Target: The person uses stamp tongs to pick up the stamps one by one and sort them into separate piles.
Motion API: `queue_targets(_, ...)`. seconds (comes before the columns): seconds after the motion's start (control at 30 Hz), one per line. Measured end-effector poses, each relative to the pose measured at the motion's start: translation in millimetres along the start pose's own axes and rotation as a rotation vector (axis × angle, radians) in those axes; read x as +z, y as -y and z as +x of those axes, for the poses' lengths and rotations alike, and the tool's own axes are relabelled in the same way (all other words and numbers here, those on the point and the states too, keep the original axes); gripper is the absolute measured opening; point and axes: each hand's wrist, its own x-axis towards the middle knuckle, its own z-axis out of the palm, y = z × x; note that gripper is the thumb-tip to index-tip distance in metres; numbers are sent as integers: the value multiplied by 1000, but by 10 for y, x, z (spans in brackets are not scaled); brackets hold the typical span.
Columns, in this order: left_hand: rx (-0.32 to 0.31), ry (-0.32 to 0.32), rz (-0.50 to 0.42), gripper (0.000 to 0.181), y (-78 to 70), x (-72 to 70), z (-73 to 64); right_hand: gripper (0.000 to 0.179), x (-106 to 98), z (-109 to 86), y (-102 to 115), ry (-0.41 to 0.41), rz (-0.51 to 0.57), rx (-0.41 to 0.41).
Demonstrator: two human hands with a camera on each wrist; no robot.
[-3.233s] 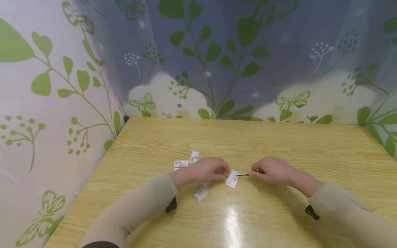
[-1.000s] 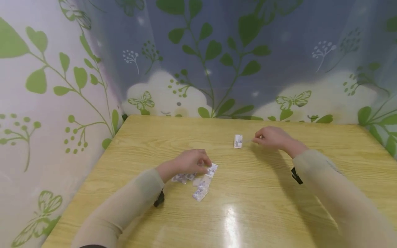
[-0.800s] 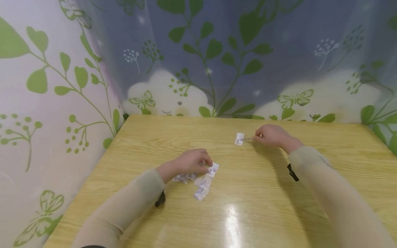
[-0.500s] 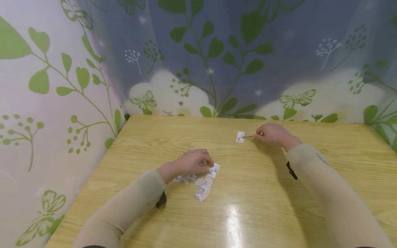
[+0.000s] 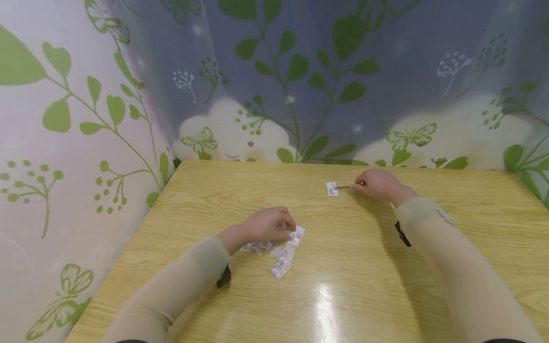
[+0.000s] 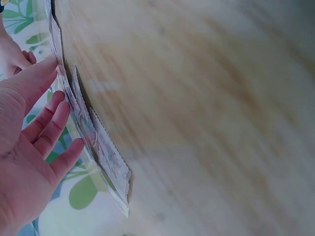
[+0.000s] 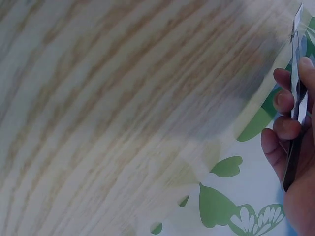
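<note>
In the head view my right hand (image 5: 378, 185) pinches a pair of tweezers (image 5: 344, 187), whose tips meet a small white printed sachet (image 5: 331, 188) near the far table edge. The right wrist view shows the metal tweezers (image 7: 296, 93) between thumb and fingers. My left hand (image 5: 267, 224), its fingers loosely bent, is over a cluster of similar sachets (image 5: 283, 259) with purplish print, partly hiding them. From the left wrist, the sachets (image 6: 110, 162) show serrated edges and overlap; the thumb of the left hand (image 6: 37, 132) touches or nearly touches one.
A light wood-grain table (image 5: 364, 286) fills the lower view. Behind it hangs a blue cloth (image 5: 317, 71) with a leaf pattern, and a pale patterned cloth (image 5: 77, 190) borders the left side.
Over about three seconds, my right hand has moved the tweezers and one sachet toward the far edge. My left hand has shifted left; the sachets behind it now lie nearer. Lately little has moved.
</note>
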Motion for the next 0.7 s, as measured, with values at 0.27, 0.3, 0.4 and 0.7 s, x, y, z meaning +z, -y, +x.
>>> queue_targets(0.27,-6,-3,10,24,-2,20,-1,31,10,-54,40,8,29,16)
queue_targets(0.3,-7,-3,11,24,-1,22,-1,31,9,-64,50,11,35,16)
queue_targets(0.4,-7,-4,13,24,6,27,-2,31,5,-89,75,13,49,12)
queue_targets(0.7,-16,-6,20,25,-11,18,-4,27,12,-88,93,11,66,-12)
